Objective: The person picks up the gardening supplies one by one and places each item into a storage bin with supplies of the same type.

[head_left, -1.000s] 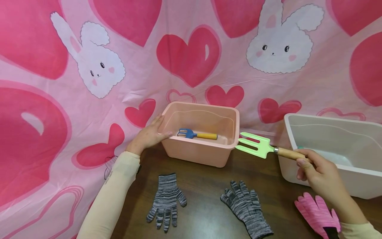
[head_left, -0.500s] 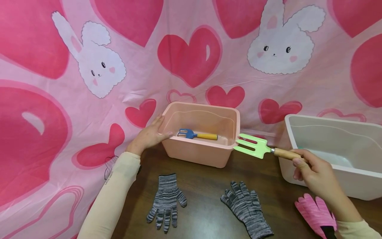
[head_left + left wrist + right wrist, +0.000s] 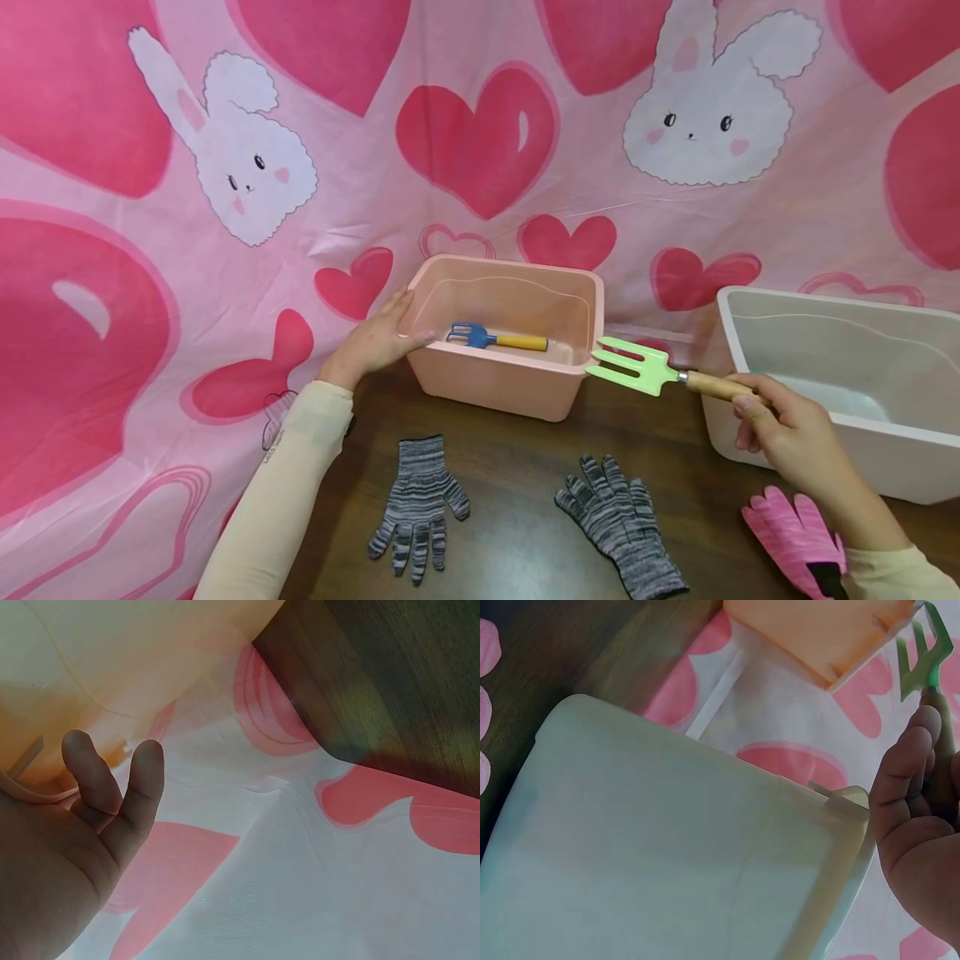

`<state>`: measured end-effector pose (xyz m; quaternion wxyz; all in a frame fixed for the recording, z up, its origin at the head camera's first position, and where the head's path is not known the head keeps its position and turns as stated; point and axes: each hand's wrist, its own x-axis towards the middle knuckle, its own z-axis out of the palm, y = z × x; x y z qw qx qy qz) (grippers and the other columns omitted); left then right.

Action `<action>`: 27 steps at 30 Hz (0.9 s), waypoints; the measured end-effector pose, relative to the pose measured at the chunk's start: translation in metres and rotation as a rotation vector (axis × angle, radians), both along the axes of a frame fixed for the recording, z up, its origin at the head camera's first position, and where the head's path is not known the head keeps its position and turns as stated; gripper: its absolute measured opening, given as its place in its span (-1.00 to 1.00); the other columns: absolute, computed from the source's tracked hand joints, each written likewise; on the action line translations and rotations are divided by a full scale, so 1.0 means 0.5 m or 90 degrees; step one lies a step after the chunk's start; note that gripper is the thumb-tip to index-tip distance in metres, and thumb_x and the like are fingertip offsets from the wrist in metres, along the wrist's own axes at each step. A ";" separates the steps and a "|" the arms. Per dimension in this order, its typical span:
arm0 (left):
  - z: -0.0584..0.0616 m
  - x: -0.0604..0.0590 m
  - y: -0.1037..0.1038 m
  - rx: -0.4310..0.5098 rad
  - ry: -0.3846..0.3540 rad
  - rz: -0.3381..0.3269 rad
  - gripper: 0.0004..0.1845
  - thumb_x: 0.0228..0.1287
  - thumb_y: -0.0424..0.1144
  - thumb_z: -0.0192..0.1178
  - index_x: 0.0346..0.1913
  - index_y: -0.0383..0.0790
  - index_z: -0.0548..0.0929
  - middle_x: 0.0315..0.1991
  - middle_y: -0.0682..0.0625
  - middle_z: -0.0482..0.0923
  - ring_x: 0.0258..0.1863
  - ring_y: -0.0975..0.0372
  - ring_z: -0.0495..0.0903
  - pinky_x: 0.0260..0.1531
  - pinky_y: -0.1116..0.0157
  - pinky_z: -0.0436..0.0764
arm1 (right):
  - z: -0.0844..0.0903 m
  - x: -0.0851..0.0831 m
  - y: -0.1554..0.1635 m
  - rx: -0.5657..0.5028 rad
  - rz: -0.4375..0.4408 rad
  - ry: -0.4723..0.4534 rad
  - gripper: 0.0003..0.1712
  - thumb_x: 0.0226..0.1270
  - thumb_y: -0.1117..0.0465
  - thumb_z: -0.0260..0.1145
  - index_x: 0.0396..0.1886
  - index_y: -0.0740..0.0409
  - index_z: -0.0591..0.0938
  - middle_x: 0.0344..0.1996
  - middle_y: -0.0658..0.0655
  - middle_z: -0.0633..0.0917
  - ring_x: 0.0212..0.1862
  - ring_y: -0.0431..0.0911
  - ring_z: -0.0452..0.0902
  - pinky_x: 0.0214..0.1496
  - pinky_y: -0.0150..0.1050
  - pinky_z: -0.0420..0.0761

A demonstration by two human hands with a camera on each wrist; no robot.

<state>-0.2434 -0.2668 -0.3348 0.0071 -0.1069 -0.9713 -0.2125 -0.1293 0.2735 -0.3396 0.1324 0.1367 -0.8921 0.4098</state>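
My right hand (image 3: 795, 429) grips the wooden handle of a hand fork (image 3: 637, 367) with flat light-green tines. The fork points left, its tines overlapping the front right corner of the pink bin (image 3: 495, 383) in the head view. Inside that bin lies a small blue hand rake (image 3: 498, 337) with a yellow handle. My left hand (image 3: 375, 337) rests on the bin's left end, fingers extended along the side and thumb over the front rim. The left wrist view shows two fingers (image 3: 146, 780) standing free beside the bin wall.
A grey-white bin (image 3: 892, 454) stands at the right, a bit of green showing inside. Two grey striped gloves, one left (image 3: 420, 504) and one right (image 3: 622, 525), lie on the dark wooden table (image 3: 510, 475). A pink glove (image 3: 795, 537) lies under my right forearm. A heart-and-rabbit cloth hangs behind.
My right hand has shifted slightly left with the hand fork, bringing the tines a little further over the pink bin's corner. The left hand and both bins stay where they were.
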 end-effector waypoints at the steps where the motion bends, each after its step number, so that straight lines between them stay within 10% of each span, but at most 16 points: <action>1: 0.000 0.000 0.000 0.001 0.001 0.000 0.09 0.28 0.38 0.13 0.65 -0.07 -0.10 0.64 -0.06 -0.18 0.56 -0.04 -0.03 0.41 -0.17 0.16 | 0.001 0.000 0.000 -0.001 0.002 -0.001 -0.75 0.54 0.35 0.18 0.12 0.28 0.57 -0.68 0.01 0.59 -0.61 -0.16 0.50 -0.56 -0.40 0.45; 27: 0.000 0.000 0.000 0.021 -0.009 0.003 0.07 0.28 0.31 0.19 0.65 -0.03 -0.12 0.64 -0.04 -0.19 0.57 -0.03 -0.06 0.39 -0.20 0.17 | 0.016 -0.016 -0.015 0.019 0.038 0.036 -0.83 0.55 0.32 0.18 0.04 0.22 0.60 -0.70 -0.03 0.56 -0.63 -0.17 0.49 -0.56 -0.39 0.45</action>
